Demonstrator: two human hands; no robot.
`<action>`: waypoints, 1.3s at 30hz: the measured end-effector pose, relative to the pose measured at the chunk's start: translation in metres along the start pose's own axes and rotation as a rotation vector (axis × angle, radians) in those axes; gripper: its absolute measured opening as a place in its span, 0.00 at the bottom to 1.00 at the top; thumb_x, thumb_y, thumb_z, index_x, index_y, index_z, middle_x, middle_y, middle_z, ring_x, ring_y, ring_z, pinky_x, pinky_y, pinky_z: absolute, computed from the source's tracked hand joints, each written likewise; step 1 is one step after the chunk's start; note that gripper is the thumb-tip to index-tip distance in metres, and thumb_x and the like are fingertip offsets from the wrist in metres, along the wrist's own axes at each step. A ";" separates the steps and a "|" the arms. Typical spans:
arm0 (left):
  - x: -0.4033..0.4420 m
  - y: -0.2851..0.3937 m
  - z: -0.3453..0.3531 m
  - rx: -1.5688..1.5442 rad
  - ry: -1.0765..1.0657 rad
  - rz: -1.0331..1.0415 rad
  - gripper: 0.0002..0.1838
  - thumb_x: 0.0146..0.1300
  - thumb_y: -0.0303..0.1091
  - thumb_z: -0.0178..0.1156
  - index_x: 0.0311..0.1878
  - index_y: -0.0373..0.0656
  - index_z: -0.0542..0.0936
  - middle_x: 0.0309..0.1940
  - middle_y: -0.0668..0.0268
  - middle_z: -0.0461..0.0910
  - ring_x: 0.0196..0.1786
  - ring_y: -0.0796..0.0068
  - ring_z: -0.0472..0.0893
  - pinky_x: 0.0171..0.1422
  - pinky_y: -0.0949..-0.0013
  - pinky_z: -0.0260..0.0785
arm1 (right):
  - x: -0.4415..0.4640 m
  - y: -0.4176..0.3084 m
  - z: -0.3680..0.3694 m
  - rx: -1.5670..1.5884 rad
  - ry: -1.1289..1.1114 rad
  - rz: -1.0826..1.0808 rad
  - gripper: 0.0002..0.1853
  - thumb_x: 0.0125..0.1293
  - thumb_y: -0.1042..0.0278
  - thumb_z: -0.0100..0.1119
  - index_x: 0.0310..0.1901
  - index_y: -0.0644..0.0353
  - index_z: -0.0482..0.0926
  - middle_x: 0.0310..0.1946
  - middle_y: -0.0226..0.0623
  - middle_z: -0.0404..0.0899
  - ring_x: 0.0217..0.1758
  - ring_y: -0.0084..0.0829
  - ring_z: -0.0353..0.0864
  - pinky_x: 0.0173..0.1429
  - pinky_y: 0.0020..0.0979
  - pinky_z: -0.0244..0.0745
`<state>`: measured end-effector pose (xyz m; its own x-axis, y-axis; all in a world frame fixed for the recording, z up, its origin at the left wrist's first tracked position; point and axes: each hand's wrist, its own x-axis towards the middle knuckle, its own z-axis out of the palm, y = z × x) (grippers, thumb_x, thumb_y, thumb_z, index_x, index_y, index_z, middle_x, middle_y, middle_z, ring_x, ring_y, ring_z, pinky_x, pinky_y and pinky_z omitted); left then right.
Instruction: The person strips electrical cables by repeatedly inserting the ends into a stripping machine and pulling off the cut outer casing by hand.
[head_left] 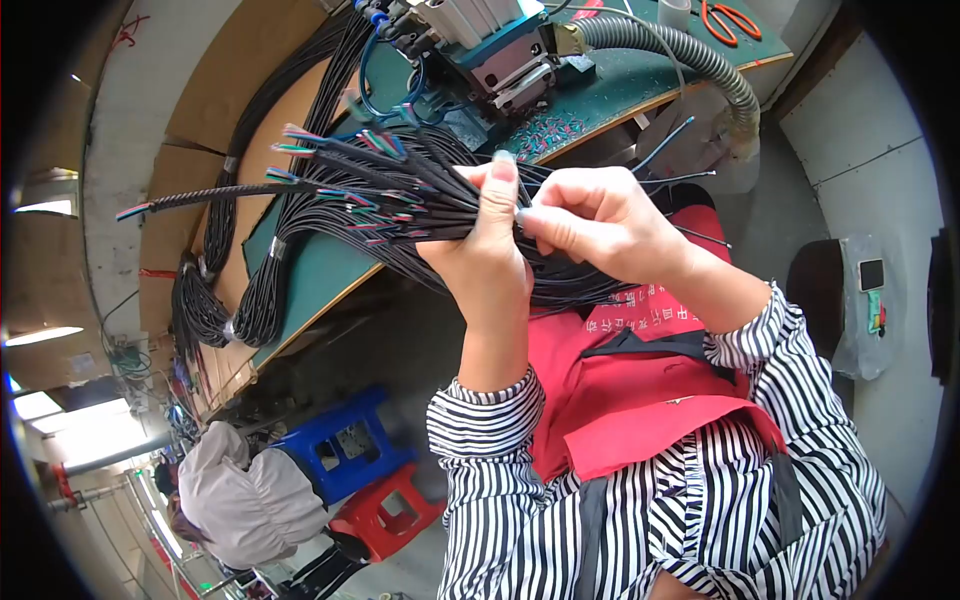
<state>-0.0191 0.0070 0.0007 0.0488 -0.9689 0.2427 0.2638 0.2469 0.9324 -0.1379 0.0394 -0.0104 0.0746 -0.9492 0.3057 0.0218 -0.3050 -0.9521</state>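
Note:
A thick bundle of black cables (420, 195) runs through my left hand (488, 215), whose fingers wrap round it with the thumb on top. Its cut ends fan out to the left, showing thin red, green, blue and white wires. Right beside it, my right hand (610, 225) is closed in a pinch against the bundle. A small pale bit shows at its fingertips, too small to name. More of the cable lengths hang over my lap, below both hands. One braided cable (215, 193) sticks out farther left than the others.
A machine (500, 70) with a grey corrugated hose (690, 55) stands on the green table (620, 95), amid coloured wire scraps (550, 135). Orange scissors (730, 22) lie at the back. Tied cable coils (260, 300) rest at left. Blue (345, 445) and red stools (390, 512) stand below, near another person (250, 495).

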 end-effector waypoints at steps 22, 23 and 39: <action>0.006 -0.005 -0.019 -0.188 -0.245 0.196 0.04 0.59 0.24 0.56 0.35 0.36 0.72 0.31 0.61 0.74 0.35 0.71 0.76 0.49 0.65 0.69 | 0.073 0.062 -0.028 0.481 0.347 0.455 0.09 0.56 0.64 0.61 0.26 0.61 0.77 0.17 0.23 0.70 0.13 0.11 0.57 0.17 0.14 0.49; 0.006 -0.005 -0.019 -0.188 -0.242 0.195 0.04 0.59 0.24 0.56 0.35 0.36 0.72 0.31 0.61 0.74 0.35 0.71 0.76 0.49 0.65 0.69 | 0.073 0.064 -0.027 0.482 0.352 0.457 0.09 0.55 0.64 0.61 0.26 0.61 0.77 0.17 0.23 0.71 0.13 0.10 0.57 0.16 0.14 0.49; -0.002 -0.001 -0.008 -0.129 -0.176 0.107 0.06 0.56 0.23 0.59 0.36 0.37 0.74 0.35 0.64 0.75 0.36 0.79 0.74 0.41 0.79 0.66 | 0.035 -0.022 0.004 -0.254 0.175 -0.645 0.08 0.60 0.72 0.56 0.38 0.68 0.76 0.31 0.38 0.77 0.30 0.22 0.75 0.34 0.20 0.70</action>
<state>-0.0115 0.0083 -0.0028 -0.0830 -0.9164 0.3916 0.3875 0.3324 0.8598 -0.1314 0.0133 0.0216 -0.0361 -0.5652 0.8241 -0.2263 -0.7986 -0.5577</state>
